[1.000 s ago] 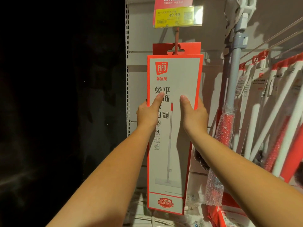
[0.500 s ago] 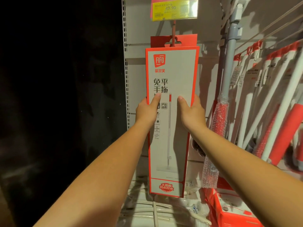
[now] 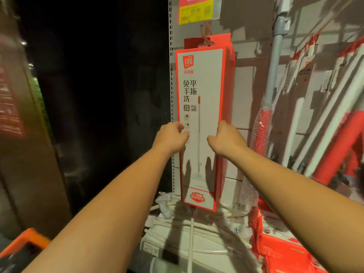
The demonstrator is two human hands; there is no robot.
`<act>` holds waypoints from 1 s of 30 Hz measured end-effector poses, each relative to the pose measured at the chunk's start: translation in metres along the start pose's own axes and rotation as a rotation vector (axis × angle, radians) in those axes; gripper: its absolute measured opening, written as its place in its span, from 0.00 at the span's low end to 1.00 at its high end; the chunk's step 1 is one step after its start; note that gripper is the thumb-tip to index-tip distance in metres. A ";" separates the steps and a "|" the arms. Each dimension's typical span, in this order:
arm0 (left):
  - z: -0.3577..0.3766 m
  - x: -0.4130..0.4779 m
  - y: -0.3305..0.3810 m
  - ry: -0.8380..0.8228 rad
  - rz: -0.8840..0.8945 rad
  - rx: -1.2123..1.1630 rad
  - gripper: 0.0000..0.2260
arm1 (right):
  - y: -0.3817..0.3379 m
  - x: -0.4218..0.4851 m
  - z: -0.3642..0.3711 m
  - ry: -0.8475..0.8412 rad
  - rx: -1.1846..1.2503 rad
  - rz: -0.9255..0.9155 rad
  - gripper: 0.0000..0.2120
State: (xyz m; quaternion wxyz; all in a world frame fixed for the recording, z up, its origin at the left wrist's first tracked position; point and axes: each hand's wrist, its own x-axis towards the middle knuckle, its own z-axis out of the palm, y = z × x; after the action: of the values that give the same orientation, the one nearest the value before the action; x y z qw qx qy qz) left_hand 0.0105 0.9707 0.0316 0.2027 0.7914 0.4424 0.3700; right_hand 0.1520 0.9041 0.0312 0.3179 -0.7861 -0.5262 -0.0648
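A tall red-and-white mop box (image 3: 202, 79) hangs from a red hook (image 3: 205, 36) on the white shelf wall, with more of the same boxes behind it. My left hand (image 3: 171, 136) is in front of the box's left edge, my right hand (image 3: 225, 137) in front of its right edge. Both hands have loosely curled fingers and hold nothing. Their shadows fall on the box lower down, so they look a little apart from it.
A yellow price tag (image 3: 197, 11) sits above the hook. Mops with white and red handles (image 3: 334, 125) lean at the right, one wrapped in bubble wrap (image 3: 262, 127). White packs (image 3: 197, 229) and red packs (image 3: 279, 245) lie below. An orange basket edge (image 3: 25, 241) is at lower left.
Both hands gripped the box's sides before; now they have let go and drawn back and down. The box hangs by itself on the hook.
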 end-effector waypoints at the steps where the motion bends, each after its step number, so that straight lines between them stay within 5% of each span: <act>1: -0.002 -0.010 0.003 0.009 -0.002 0.053 0.15 | 0.000 -0.006 -0.003 -0.024 -0.051 -0.024 0.20; 11: -0.035 -0.109 0.008 0.046 -0.216 0.496 0.09 | -0.022 -0.070 -0.002 -0.248 -0.131 -0.242 0.15; 30: -0.195 -0.330 -0.073 0.075 -0.594 0.686 0.11 | -0.198 -0.259 0.031 -0.512 -0.044 -0.639 0.17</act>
State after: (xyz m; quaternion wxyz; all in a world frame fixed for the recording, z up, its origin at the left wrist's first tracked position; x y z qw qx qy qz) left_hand -0.2894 0.7274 -0.0241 0.0100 0.6376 0.7543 0.1562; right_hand -0.1405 0.7662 -0.0214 0.1234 -0.5803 -0.8046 0.0261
